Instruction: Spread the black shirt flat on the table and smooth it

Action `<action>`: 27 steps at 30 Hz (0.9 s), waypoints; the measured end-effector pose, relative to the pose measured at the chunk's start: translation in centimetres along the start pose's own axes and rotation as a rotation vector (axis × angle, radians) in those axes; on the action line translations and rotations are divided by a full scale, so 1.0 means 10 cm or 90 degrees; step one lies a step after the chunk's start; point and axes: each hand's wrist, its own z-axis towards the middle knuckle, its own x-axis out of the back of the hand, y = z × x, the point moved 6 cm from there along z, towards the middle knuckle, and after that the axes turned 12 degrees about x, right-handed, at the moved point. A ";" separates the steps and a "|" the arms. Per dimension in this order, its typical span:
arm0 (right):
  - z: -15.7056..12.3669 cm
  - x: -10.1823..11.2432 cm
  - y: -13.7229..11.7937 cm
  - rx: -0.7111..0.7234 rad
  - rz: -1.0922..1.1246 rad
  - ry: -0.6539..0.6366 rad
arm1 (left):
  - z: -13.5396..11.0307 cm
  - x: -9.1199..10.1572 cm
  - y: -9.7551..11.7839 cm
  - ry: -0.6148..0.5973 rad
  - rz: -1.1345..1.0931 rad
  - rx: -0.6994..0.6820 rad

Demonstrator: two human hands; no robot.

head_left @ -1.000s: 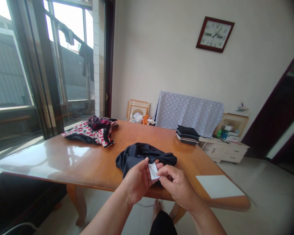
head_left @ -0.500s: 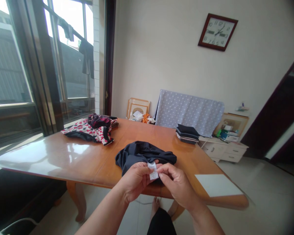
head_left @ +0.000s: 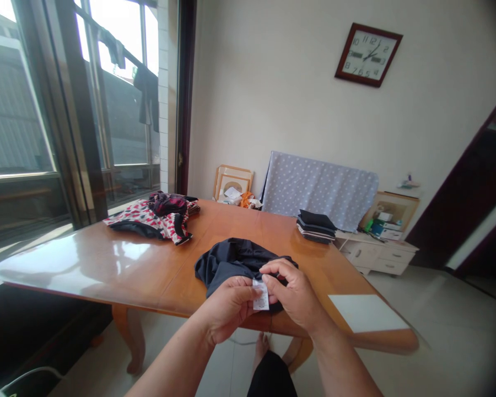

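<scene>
A dark navy garment (head_left: pixel 227 264) lies bunched at the near edge of the wooden table (head_left: pixel 149 275). From it hangs a white care label (head_left: pixel 261 296) with small print, too small to read. My left hand (head_left: pixel 233 303) pinches the label's left side between thumb and fingers. At the label's upper right, my right hand (head_left: pixel 291 292) is closed, thumb and index finger together near where the label meets the cloth. Whether it grips label or fabric there is partly hidden by the fingers.
Patterned red-and-white clothing (head_left: pixel 144 220) lies in a heap at the back left. A folded dark stack (head_left: pixel 316 225) stands at the back right. A white sheet (head_left: pixel 367 313) lies at the right front corner. Behind stands a white cabinet (head_left: pixel 380 253).
My right hand has shifted up slightly, from the label's right side to its upper end. The label now hangs slightly lower and further right, still pinched by my left hand.
</scene>
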 end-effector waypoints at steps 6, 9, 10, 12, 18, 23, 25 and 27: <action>0.01 -0.04 0.01 -0.063 0.064 -0.009 | -0.02 0.00 -0.02 -0.015 0.012 0.019; -0.01 -0.02 0.01 -0.063 0.070 -0.027 | -0.02 0.00 -0.01 -0.024 0.009 0.011; -0.01 -0.02 0.02 -0.059 0.072 -0.036 | -0.02 0.00 -0.01 -0.026 0.014 0.008; -0.02 -0.02 0.03 -0.053 0.071 -0.053 | -0.02 -0.01 0.00 -0.030 0.027 0.004; -0.01 -0.01 0.08 -0.047 0.064 -0.051 | -0.02 -0.02 -0.01 -0.041 0.042 0.011; 0.01 0.05 0.10 -0.055 0.046 -0.005 | -0.02 0.01 -0.01 -0.025 0.047 0.017; 0.01 0.06 0.08 -0.048 0.037 -0.001 | -0.02 0.01 0.00 -0.024 0.044 0.018; 0.01 0.06 0.05 -0.042 0.029 -0.005 | -0.02 0.00 0.01 -0.026 0.048 0.013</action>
